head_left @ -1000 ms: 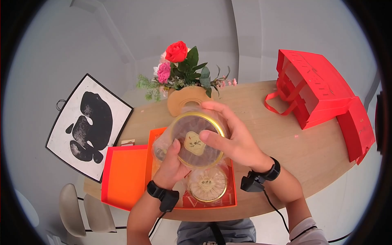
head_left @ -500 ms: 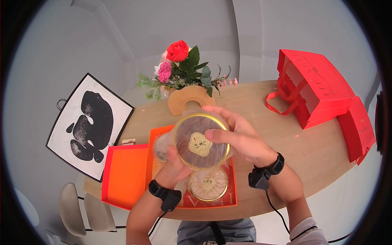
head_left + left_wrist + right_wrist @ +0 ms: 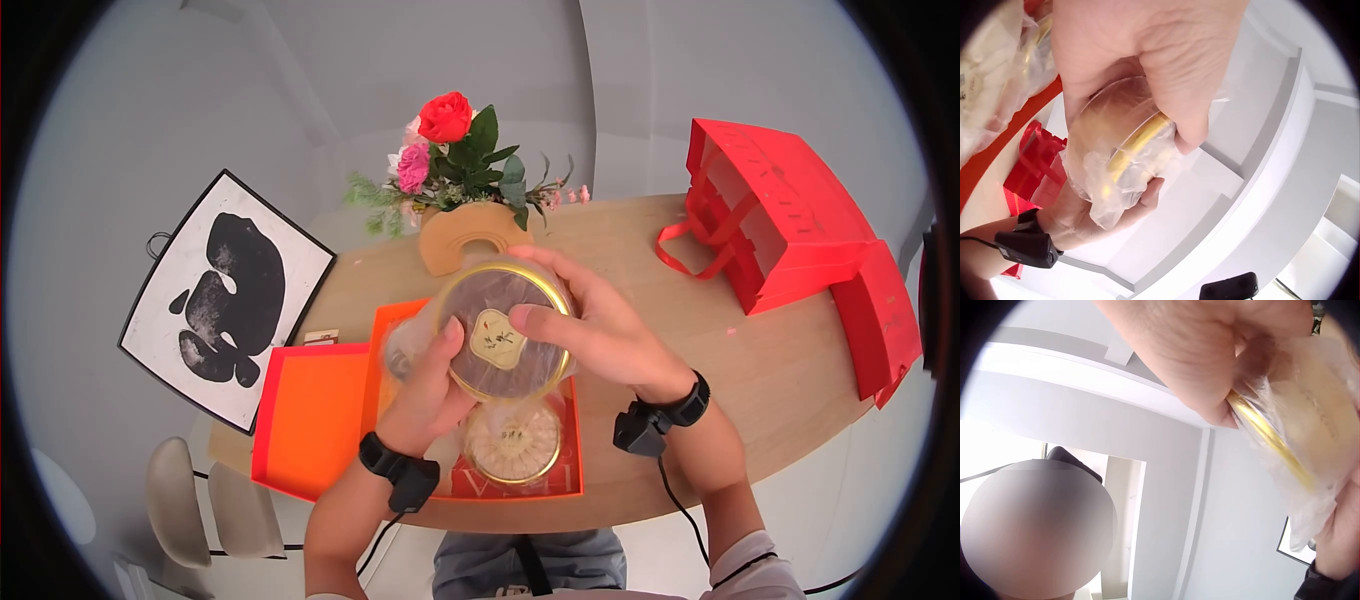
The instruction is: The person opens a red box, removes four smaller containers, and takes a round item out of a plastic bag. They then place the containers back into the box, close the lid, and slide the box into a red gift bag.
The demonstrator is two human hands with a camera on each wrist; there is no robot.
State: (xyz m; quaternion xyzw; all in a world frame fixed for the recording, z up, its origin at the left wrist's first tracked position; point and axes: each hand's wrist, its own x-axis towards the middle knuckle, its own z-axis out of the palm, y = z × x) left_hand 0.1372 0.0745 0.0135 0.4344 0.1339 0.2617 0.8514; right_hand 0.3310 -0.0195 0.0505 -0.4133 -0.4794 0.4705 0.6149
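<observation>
Both hands hold a round jar (image 3: 490, 377) with a gold-rimmed lid and a cream label, wrapped in clear plastic. The left hand (image 3: 428, 396) grips its left side, thumb over the lid's edge. From the right, the right hand (image 3: 612, 338) grips it with the thumb on the lid near the label. Loose plastic bunches at the jar's base (image 3: 1107, 169) in the left wrist view. Below the hands, a second wrapped gold-rimmed jar (image 3: 515, 447) sits in an orange box (image 3: 577, 478). Another plastic-wrapped piece (image 3: 399, 352) lies at the box's left, partly hidden by the left hand.
An orange tray-like box part (image 3: 310, 420) lies left of the box. A framed black-and-white print (image 3: 205, 370) stands at the left. Behind the jar is an arched wooden vase (image 3: 440, 240) with flowers. Red paper bags (image 3: 815, 225) stand at the right of the table (image 3: 640, 240).
The jar has shifted slightly right and tilted a little. The left thumb has slid up onto the lid's edge. The head view has shifted slightly.
</observation>
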